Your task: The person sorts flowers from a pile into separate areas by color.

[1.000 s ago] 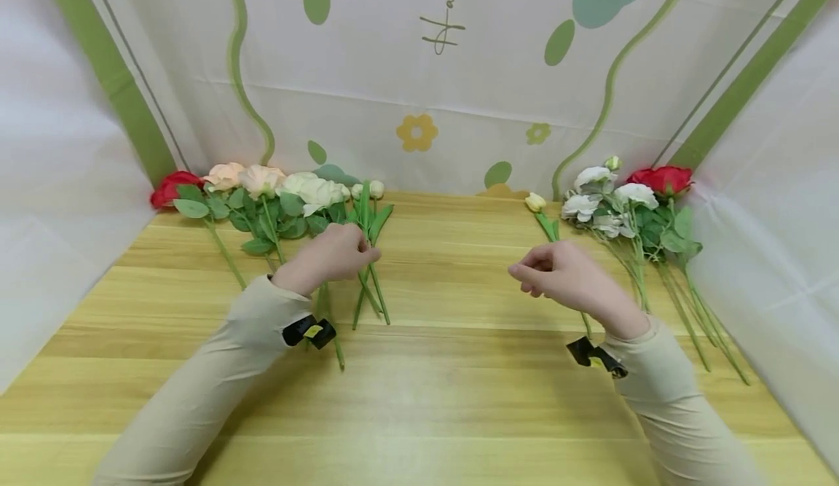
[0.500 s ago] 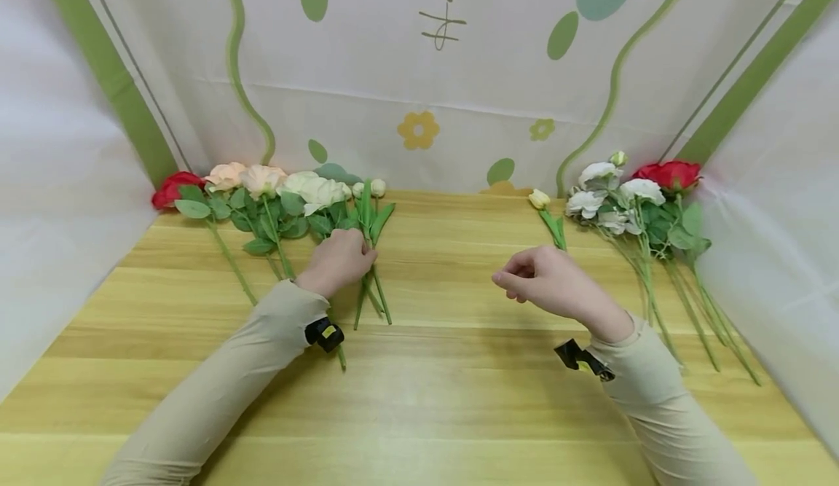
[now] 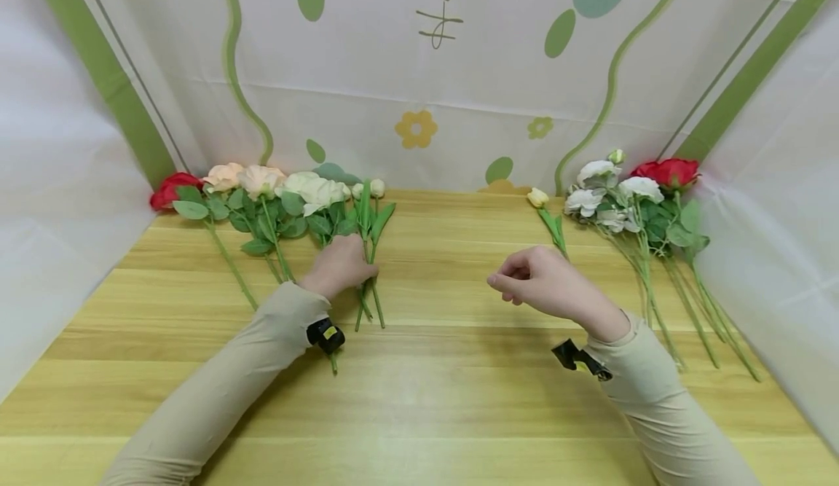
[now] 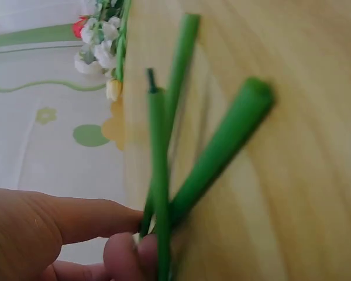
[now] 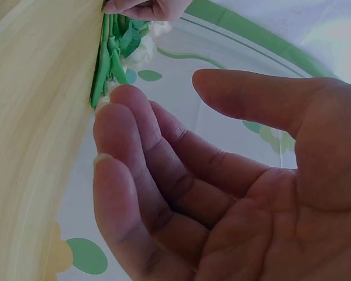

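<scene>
My left hand (image 3: 341, 264) pinches the stems of the white tulips (image 3: 375, 227) at the left of the wooden table. In the left wrist view several green stem ends (image 4: 159, 140) fan out past the thumb and fingertips, close over the wood. The tulip heads lie near the back edge, pointing away from me. My right hand (image 3: 547, 285) hovers over the right half of the table, holding nothing. The right wrist view shows its fingers (image 5: 120, 193) softly bent and apart from the thumb. Just behind it lies a single pale yellow tulip (image 3: 539, 199), its lower stem hidden by the hand.
Left of my left hand lie cream roses (image 3: 314, 191), peach roses (image 3: 261, 180) and a red rose (image 3: 175, 191). White flowers (image 3: 598, 174) and a red flower (image 3: 668, 173) lie at the back right. A printed cloth (image 3: 367, 63) hangs behind the table (image 3: 406, 398).
My left hand has come down onto the tulip stems and taken hold of them, shifting them slightly. My right hand has moved a little to the left, away from the yellow tulip.
</scene>
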Tool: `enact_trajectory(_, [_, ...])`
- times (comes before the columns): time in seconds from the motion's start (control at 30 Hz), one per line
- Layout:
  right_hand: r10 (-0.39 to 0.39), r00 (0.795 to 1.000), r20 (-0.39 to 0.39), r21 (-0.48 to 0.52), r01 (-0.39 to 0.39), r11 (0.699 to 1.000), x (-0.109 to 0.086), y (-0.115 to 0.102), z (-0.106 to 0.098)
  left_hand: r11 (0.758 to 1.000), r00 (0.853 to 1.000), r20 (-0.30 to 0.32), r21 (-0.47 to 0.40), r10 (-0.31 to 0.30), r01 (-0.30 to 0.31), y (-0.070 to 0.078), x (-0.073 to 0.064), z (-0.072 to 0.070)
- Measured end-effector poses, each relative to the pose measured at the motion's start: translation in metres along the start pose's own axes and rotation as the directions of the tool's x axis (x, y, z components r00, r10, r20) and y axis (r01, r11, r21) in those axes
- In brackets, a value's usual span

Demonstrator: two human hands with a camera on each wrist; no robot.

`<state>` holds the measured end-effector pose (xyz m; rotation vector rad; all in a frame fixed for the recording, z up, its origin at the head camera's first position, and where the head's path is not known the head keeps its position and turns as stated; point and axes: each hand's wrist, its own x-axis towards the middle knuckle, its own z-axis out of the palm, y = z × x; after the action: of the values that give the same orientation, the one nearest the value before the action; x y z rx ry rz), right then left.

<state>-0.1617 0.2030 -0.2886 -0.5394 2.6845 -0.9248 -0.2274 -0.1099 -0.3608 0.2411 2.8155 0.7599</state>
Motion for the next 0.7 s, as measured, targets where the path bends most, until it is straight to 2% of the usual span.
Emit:
enact_trajectory(0.13, [0.002,1.000,0.004,-0.002,-0.002,1.000,0.000,0.000,0.000,0.999,0.999,0.051,-0.046,0.015,-0.012,-0.004,0.002,-0.006])
enact_trajectory(0.27, [0.003,1.000,0.005,-0.002,-0.003,1.000,-0.001,0.000,0.000,0.995,0.997,0.067,-0.093,0.032,-0.026,-0.008,0.004,-0.015])
enact_trajectory(0.4, [-0.002,1.000,0.003,0.005,0.002,1.000,-0.001,0.001,0.000,0.988,0.997,0.077,-0.156,0.024,-0.012,-0.009,0.004,-0.025])
enact_trajectory(0.6, [-0.014,1.000,-0.001,0.012,0.014,1.000,-0.001,0.002,0.000,0.958,0.997,0.071,-0.287,0.017,0.004,-0.006,0.002,-0.035])
enact_trajectory(0.7, [-0.009,1.000,-0.004,0.023,0.009,1.000,-0.001,0.002,-0.001,0.935,0.997,0.054,-0.354,0.053,-0.031,-0.003,-0.001,-0.037])
